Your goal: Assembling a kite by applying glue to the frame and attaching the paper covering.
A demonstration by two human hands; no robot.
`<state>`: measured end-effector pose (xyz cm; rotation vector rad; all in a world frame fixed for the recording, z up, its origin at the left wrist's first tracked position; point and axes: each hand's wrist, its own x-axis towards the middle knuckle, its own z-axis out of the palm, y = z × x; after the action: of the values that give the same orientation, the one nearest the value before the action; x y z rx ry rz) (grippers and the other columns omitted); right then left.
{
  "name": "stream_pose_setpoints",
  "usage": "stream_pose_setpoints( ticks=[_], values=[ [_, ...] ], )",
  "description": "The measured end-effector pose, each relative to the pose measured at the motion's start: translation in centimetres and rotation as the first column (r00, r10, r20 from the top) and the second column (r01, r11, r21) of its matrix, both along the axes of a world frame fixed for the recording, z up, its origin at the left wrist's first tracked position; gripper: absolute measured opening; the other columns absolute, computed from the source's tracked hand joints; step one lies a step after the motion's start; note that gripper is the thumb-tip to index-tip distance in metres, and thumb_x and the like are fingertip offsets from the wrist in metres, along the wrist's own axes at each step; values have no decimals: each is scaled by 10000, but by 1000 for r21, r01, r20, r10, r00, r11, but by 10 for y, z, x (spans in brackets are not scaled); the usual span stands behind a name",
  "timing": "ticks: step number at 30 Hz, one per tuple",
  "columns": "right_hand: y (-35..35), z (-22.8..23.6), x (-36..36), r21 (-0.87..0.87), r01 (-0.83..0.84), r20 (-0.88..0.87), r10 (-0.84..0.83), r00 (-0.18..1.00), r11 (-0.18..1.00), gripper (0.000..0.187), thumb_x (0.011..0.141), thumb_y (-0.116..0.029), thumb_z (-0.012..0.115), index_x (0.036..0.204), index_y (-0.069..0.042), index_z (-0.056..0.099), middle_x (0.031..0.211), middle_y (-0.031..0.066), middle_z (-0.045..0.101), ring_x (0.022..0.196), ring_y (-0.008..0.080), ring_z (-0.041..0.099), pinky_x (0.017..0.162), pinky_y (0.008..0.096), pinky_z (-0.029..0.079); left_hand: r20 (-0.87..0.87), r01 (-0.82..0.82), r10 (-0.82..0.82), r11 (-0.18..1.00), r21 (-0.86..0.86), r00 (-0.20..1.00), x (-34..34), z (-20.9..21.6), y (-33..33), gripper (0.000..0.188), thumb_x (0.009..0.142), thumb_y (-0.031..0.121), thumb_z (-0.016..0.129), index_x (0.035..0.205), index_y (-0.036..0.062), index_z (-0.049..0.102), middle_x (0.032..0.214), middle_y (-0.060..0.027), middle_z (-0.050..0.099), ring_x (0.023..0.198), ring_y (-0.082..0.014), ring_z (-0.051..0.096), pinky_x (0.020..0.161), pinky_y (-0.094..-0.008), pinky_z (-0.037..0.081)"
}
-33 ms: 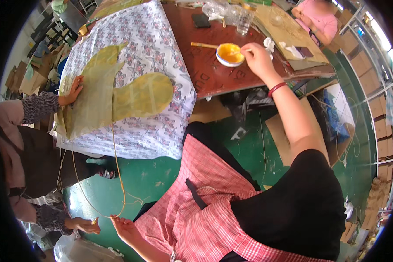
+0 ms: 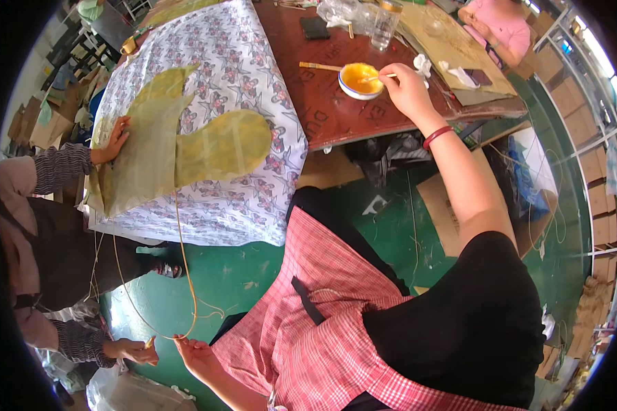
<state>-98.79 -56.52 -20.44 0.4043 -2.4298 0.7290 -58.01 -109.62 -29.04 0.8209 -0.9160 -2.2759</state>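
My right hand (image 2: 406,88) is over the white bowl of yellow paste (image 2: 360,80) on the brown counter (image 2: 336,116), its grip closed narrow on a thin stick (image 2: 377,77) whose tip dips into the paste. My left hand (image 2: 197,354) is low beside my apron, its grip pinched on a thin cane strip (image 2: 185,274) that arcs up toward the green sheet (image 2: 178,147) lying on the patterned cloth (image 2: 253,192). A co-worker's hand (image 2: 113,140) presses the sheet's left edge. Judged step: loading paste. The next move calls for lifting the stick clean and keeping the strip taut.
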Motion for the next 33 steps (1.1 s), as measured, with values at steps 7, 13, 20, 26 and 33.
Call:
stream_pose_setpoints(
  ticks=[7,13,20,26,33],
  values=[
    [14,3,58,46,-4,-30,5,1000,999,94,808,-90,610,845,-10,578,822,124,596,796,304,584,698,370,465,-9,-6,6,1000,14,1000,-2,0,5,205,948,168,488,1113,63,552,866,16,602,662,-57,543,568,-175,468],
    [34,-13,47,-504,179,129,-131,983,845,182,869,-176,609,951,-14,614,696,48,600,602,132,556,560,279,453,8,8,-8,1000,7,1000,-3,-1,4,200,949,173,489,1103,64,554,863,17,600,656,-54,539,572,-176,467],
    [61,-33,46,-773,473,497,-60,866,423,167,861,-172,608,919,-16,599,654,0,542,524,69,472,458,208,385,-23,14,-13,1000,20,1000,-5,1,2,206,943,166,500,1109,53,548,858,14,590,658,-55,534,582,-179,472],
    [32,-47,39,-815,371,411,-7,912,446,194,864,-186,607,973,-26,622,706,29,594,545,73,502,487,205,408,-49,-3,3,1000,1,999,15,-5,-8,228,925,127,520,1133,34,531,919,-7,579,680,-69,513,577,-189,453],
    [4,-24,82,-880,213,315,186,931,424,240,901,-198,525,1040,-19,602,741,18,534,634,82,470,550,217,373,56,-93,95,995,-29,994,-4,-8,1,317,884,93,559,1189,23,508,964,-18,584,696,-72,478,573,-205,396]
  ],
)
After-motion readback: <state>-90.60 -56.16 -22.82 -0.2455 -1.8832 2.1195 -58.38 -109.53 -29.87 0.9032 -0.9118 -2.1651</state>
